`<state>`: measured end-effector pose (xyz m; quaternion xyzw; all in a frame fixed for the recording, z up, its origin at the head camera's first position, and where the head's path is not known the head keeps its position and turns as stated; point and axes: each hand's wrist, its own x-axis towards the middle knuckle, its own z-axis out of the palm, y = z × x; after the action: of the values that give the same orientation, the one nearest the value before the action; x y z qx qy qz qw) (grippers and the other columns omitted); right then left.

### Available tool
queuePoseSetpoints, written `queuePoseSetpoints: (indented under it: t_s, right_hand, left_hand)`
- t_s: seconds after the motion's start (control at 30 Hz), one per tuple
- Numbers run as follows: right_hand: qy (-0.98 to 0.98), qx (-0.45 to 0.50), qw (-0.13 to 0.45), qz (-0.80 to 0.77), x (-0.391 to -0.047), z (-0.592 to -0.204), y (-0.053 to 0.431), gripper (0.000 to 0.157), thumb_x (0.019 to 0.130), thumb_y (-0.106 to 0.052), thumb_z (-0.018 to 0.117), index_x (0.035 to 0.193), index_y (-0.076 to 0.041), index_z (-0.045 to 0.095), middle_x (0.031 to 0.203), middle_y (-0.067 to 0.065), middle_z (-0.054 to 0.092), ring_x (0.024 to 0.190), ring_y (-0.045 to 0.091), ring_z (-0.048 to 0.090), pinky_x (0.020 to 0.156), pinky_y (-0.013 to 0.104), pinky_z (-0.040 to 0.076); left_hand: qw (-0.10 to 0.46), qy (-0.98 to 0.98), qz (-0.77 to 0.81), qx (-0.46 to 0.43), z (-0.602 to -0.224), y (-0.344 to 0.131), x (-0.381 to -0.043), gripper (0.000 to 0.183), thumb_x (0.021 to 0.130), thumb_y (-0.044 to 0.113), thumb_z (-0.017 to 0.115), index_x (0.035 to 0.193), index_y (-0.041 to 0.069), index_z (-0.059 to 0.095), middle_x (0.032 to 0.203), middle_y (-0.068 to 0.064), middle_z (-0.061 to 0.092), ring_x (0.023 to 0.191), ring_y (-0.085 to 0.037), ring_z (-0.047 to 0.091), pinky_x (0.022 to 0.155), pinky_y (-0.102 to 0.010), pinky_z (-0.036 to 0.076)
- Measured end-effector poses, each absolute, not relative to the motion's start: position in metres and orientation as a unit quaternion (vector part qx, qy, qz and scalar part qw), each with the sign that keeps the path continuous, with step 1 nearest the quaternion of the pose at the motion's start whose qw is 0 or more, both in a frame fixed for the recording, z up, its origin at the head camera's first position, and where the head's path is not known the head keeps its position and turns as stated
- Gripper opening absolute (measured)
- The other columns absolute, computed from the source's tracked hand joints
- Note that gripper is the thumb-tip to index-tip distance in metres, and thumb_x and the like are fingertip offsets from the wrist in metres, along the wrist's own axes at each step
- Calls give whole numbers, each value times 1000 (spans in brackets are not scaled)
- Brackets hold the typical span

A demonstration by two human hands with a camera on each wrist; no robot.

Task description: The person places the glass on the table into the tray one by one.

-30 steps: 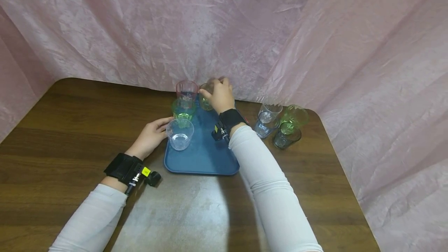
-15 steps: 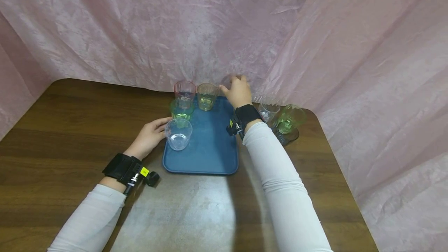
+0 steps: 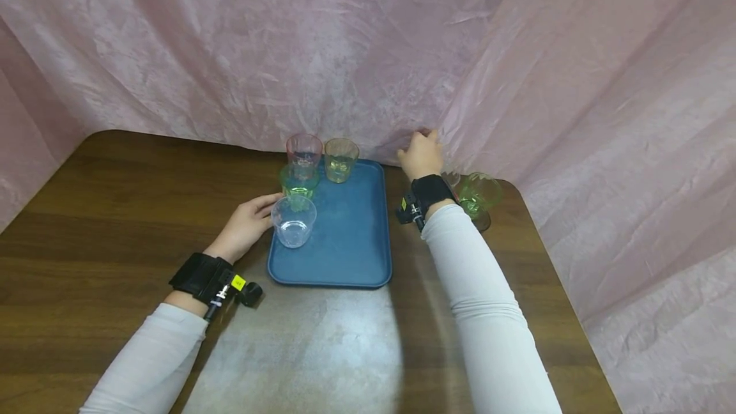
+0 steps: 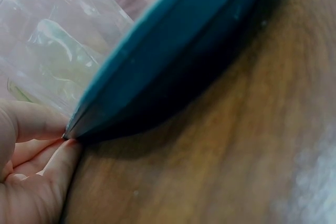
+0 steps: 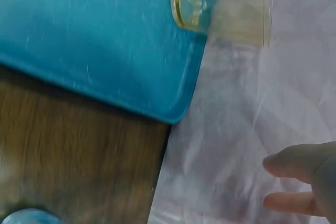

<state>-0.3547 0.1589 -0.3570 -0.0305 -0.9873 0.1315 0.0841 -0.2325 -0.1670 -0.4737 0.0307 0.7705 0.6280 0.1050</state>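
At the left edge of a blue tray [image 3: 351, 248], my left hand [image 3: 244, 229] pinches the rim; the left wrist view shows its thumb and finger meeting on the tray's edge [image 4: 121, 72]. A clear plastic cup [image 3: 294, 229] stands on the tray beside those fingers. Behind it are a green cup [image 3: 299, 185], a pink cup [image 3: 303, 145] and a yellowish cup [image 3: 342, 161] near the far edge. My right hand [image 3: 422, 157] is in the air right of the tray, holding nothing, its thumb and finger [image 5: 294, 203] apart in the right wrist view.
Right of the tray, a light green cup [image 3: 482, 191], a dark grey cup [image 3: 484, 221] and a clear cup [image 3: 453, 177] stand on the wooden table [image 3: 517, 286], partly hidden by my right arm. A pink curtain [image 3: 368, 50] hangs behind the table's far edge.
My right hand has let go of the yellowish cup at the tray's back and moved right, toward the cups on the table. My left hand stays at the tray's edge.
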Motion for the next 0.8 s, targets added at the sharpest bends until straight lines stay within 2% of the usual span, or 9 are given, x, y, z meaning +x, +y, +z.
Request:
queuePoseSetpoints:
  t_s: [0.17, 0.27, 0.43, 0.67, 0.8]
  right_hand:
    - [-992, -66, 52, 96, -354, -355, 172, 43, 95, -32, 67, 121, 2, 67, 137, 26, 48, 126, 47, 45, 92, 57, 53]
    - [-991, -92, 25, 91, -355, -356, 179, 48, 94, -35, 67, 129, -2, 64, 139, 27, 45, 129, 48, 41, 91, 61, 53]
    - [-987, -121, -16, 102, -358, -359, 187, 53, 98, -39, 56, 140, -6, 58, 148, 31, 35, 131, 52, 34, 89, 67, 51]
    - [-985, -133, -39, 102, -359, -364, 198, 55, 101, -42, 48, 141, -5, 56, 140, 31, 39, 127, 49, 36, 90, 65, 49]
    - [-986, -130, -45, 96, -356, -365, 204, 54, 101, -39, 49, 142, -4, 54, 140, 31, 39, 129, 50, 36, 92, 64, 49]
  left_hand:
    - [106, 772, 625, 31, -473, -166, -232, 57, 106, 19, 56, 157, 2, 34, 160, -20, 34, 145, -33, 38, 113, -46, 41]
    - [105, 771, 628, 36, -472, -166, -232, 57, 106, 18, 56, 157, 2, 34, 160, -20, 34, 145, -33, 38, 114, -47, 41]
    - [102, 767, 632, 42, -471, -166, -231, 58, 106, 17, 55, 157, 1, 33, 160, -21, 33, 145, -34, 38, 114, -48, 40]
    - [104, 765, 634, 41, -474, -166, -233, 57, 107, 16, 54, 157, 1, 31, 161, -21, 31, 146, -34, 36, 113, -48, 41]
    - [105, 766, 633, 40, -475, -166, -233, 58, 107, 17, 55, 157, 2, 32, 161, -21, 31, 146, -35, 36, 114, -49, 40]
